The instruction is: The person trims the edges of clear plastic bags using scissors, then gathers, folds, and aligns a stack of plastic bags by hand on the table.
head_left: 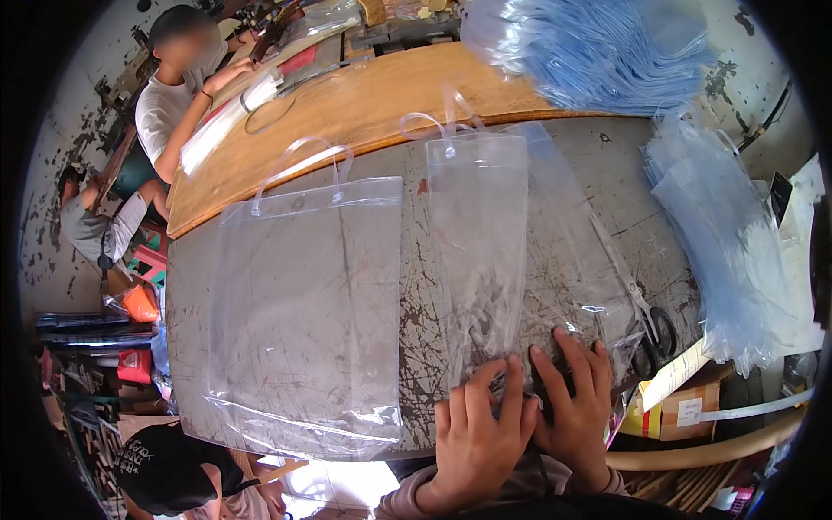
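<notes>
A narrow clear plastic bag (478, 234) with thin handles lies on the scratched grey table (555, 251). At its lower end is my left hand (482, 420), fingers bent over the plastic; whether they pinch it is hard to tell. My right hand (575, 399) is close beside it, fingers spread and resting at the table's near edge. Left of them a wider clear bag (303, 303) lies flat, its handles pointing away. To the right, another clear plastic piece (563, 217) lies partly under the scissors (637, 299), whose black handles are near my right hand.
A pile of bluish plastic (598, 52) covers the far right, and another stack (719, 234) hangs over the right edge. A wooden board (373, 104) runs along the back. One person (178, 95) sits far left; another, in a black cap (165, 468), is at lower left.
</notes>
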### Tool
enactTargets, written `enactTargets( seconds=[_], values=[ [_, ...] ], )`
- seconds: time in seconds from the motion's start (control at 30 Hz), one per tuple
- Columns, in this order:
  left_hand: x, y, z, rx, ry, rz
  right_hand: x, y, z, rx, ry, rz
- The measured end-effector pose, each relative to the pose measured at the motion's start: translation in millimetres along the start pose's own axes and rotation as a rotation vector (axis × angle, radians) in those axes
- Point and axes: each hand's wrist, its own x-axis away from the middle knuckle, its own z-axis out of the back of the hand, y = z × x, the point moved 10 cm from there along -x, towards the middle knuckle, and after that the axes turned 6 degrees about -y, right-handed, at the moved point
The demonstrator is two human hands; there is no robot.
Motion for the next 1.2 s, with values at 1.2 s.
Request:
enactTargets(
  seconds=[1.2],
  values=[
    [28, -60, 19, 0.951, 0.431, 0.120, -1, 1, 3, -0.018, 0.046, 0.001]
  ],
)
